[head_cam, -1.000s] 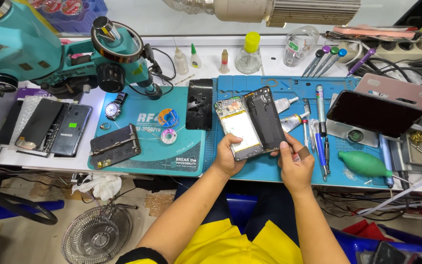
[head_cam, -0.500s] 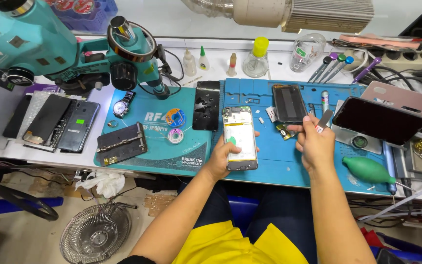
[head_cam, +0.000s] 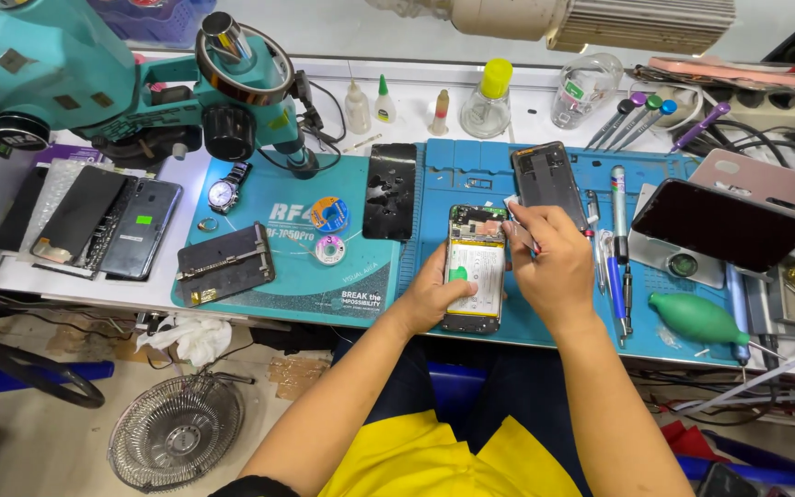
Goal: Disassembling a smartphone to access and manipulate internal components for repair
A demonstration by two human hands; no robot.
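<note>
An opened phone (head_cam: 474, 281) with its white battery showing lies flat on the blue work mat (head_cam: 471, 166). My left hand (head_cam: 430, 296) grips its left edge near the bottom. My right hand (head_cam: 552, 262) hovers over the phone's upper right corner, fingers pinched on a thin tool (head_cam: 519, 230) whose tip is at the phone's top edge. The removed dark back cover (head_cam: 549, 182) rests on the mat just beyond my right hand.
A teal microscope (head_cam: 94, 83) stands at the back left, with dark phones (head_cam: 103, 221) beneath it. A black screen panel (head_cam: 390, 189), wristwatch (head_cam: 224, 193), glue bottles (head_cam: 358, 106), screwdrivers (head_cam: 618, 239), a green air blower (head_cam: 699, 317) and a propped dark device (head_cam: 720, 225) surround the mat. A fan (head_cam: 177, 433) sits on the floor.
A second ago both hands held the phone and its back cover together. The cover was laid on the mat, the phone now lies flat, and my right hand returned to its top.
</note>
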